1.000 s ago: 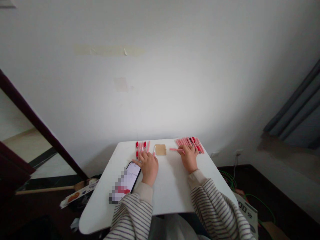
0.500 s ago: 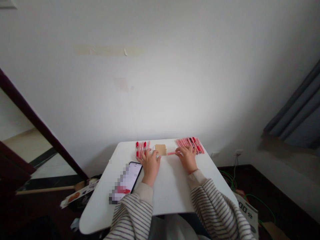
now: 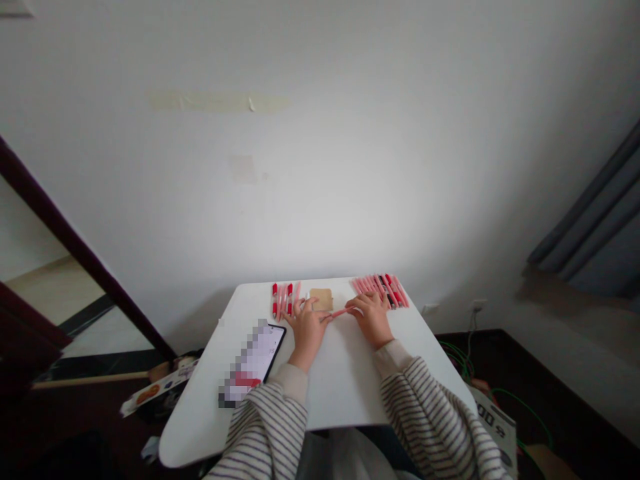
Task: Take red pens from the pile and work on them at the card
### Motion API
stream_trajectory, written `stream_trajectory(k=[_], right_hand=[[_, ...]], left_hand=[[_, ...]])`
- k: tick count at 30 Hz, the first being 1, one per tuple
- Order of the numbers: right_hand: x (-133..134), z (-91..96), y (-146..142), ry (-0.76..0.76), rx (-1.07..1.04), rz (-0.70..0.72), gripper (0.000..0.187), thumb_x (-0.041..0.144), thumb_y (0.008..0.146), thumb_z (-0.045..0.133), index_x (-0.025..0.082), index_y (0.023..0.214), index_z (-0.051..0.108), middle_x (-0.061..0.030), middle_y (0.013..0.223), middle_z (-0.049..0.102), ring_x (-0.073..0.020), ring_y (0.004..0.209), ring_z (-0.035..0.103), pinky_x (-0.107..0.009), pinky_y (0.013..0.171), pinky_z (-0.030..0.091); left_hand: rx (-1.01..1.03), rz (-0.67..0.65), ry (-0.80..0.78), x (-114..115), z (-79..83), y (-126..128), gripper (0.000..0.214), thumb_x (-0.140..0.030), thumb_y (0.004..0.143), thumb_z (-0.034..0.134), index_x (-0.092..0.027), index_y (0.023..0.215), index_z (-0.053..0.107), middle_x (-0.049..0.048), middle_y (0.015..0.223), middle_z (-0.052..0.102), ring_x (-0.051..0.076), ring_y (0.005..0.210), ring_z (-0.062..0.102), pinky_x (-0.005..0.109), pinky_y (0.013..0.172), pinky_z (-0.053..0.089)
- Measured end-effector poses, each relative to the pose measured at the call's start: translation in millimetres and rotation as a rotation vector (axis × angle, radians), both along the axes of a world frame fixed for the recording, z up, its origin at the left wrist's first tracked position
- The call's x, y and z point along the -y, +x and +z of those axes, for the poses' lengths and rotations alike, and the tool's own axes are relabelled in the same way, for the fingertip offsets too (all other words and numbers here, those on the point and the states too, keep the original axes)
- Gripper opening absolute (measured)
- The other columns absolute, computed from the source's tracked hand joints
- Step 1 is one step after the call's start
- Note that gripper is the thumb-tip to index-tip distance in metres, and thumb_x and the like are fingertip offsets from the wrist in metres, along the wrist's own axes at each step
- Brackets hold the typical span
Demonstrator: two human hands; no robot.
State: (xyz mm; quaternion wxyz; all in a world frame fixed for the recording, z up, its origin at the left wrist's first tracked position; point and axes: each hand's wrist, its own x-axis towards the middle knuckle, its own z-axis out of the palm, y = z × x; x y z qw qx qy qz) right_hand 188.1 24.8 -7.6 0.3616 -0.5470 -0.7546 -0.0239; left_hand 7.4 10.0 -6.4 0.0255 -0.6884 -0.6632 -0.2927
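A slim pink pen (image 3: pixel 341 312) spans the gap between my hands, low over the white table. My right hand (image 3: pixel 371 319) pinches its right end. At the other end, the thumb side of my left hand (image 3: pixel 307 330) closes on the pen, its other fingers bent above the table. Just beyond lies a small tan pad (image 3: pixel 321 299), partly behind my left fingers. Several red and pink pens (image 3: pixel 282 300) stand in a row left of it. A larger row of pink, red and black pens (image 3: pixel 383 290) lies beyond my right hand.
A phone (image 3: pixel 255 363) with a lit screen, partly blurred, rests on the table (image 3: pixel 345 393) left of my left forearm. The wall (image 3: pixel 320 200) rises behind the table's far edge. Green cables (image 3: pixel 463 357) and a printed box (image 3: pixel 495 427) lie on the floor at right.
My left hand has moved right, away from the left row of pens, and taken the left end of the pink pen. My right hand has shifted slightly left with the pen.
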Motion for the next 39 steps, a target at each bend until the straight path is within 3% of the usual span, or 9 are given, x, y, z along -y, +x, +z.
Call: stream_trajectory(k=[6, 10, 15, 25, 31, 39], right_hand=[[0.7, 0.1, 0.4, -0.016, -0.018, -0.003, 0.011, 0.029, 0.09, 0.06, 0.031, 0.091, 0.071, 0.0001, 0.096, 0.072, -0.0248, 0.109, 0.048, -0.057, 0.107, 0.01], [-0.5, -0.6, 2.6, -0.036, -0.037, -0.032, 0.012, 0.028, 0.09, 0.059, 0.031, 0.091, 0.07, 0.0002, 0.098, 0.072, -0.0247, 0.109, 0.049, -0.058, 0.107, 0.009], [-2.5, -1.4, 7.4, -0.025, -0.049, -0.088, 0.013, 0.027, 0.09, 0.058, 0.03, 0.092, 0.07, -0.0011, 0.098, 0.072, -0.0257, 0.111, 0.047, -0.058, 0.107, 0.009], [-2.1, -2.6, 3.9, -0.032, 0.003, -0.093, 0.011, 0.029, 0.09, 0.06, 0.032, 0.092, 0.071, -0.0008, 0.101, 0.069, -0.0268, 0.114, 0.045, -0.06, 0.106, 0.012], [-2.4, -1.7, 1.4, 0.025, 0.029, -0.084, 0.01, 0.029, 0.089, 0.063, 0.033, 0.092, 0.072, -0.0018, 0.105, 0.067, -0.0252, 0.109, 0.047, -0.058, 0.106, 0.014], [-3.6, -0.3, 0.8, 0.117, 0.042, -0.059, 0.011, 0.03, 0.09, 0.062, 0.034, 0.092, 0.072, -0.0015, 0.104, 0.066, -0.0248, 0.11, 0.046, -0.057, 0.109, 0.01]], left_hand=[[-0.002, 0.0, 0.018, -0.3, -0.9, 1.2, 0.008, -0.039, 0.075, 0.071, -0.036, 0.081, 0.075, 0.0018, 0.128, 0.062, 0.033, 0.125, 0.039, 0.074, 0.104, 0.011], [0.007, 0.001, 0.012, 2.2, 1.9, 1.3, 0.011, -0.039, 0.075, 0.07, -0.034, 0.083, 0.076, 0.004, 0.129, 0.061, 0.033, 0.125, 0.038, 0.072, 0.105, 0.012], [0.02, 0.031, 0.025, 5.1, 4.1, -0.1, 0.008, -0.036, 0.077, 0.068, -0.033, 0.078, 0.076, -0.0001, 0.13, 0.06, 0.031, 0.126, 0.039, 0.068, 0.107, 0.014], [0.007, 0.028, 0.021, 5.1, 0.7, 1.6, 0.012, -0.037, 0.078, 0.067, -0.029, 0.08, 0.075, 0.0041, 0.129, 0.059, 0.031, 0.127, 0.038, 0.068, 0.108, 0.011], [0.037, -0.017, 0.023, 5.3, 3.9, 6.5, 0.012, -0.039, 0.075, 0.07, -0.033, 0.085, 0.075, 0.0028, 0.127, 0.059, 0.029, 0.125, 0.039, 0.063, 0.11, 0.016], [0.022, -0.054, 0.016, 2.4, 2.5, 10.2, 0.011, -0.038, 0.075, 0.071, -0.037, 0.086, 0.075, 0.0006, 0.127, 0.059, 0.03, 0.124, 0.04, 0.068, 0.11, 0.01]])
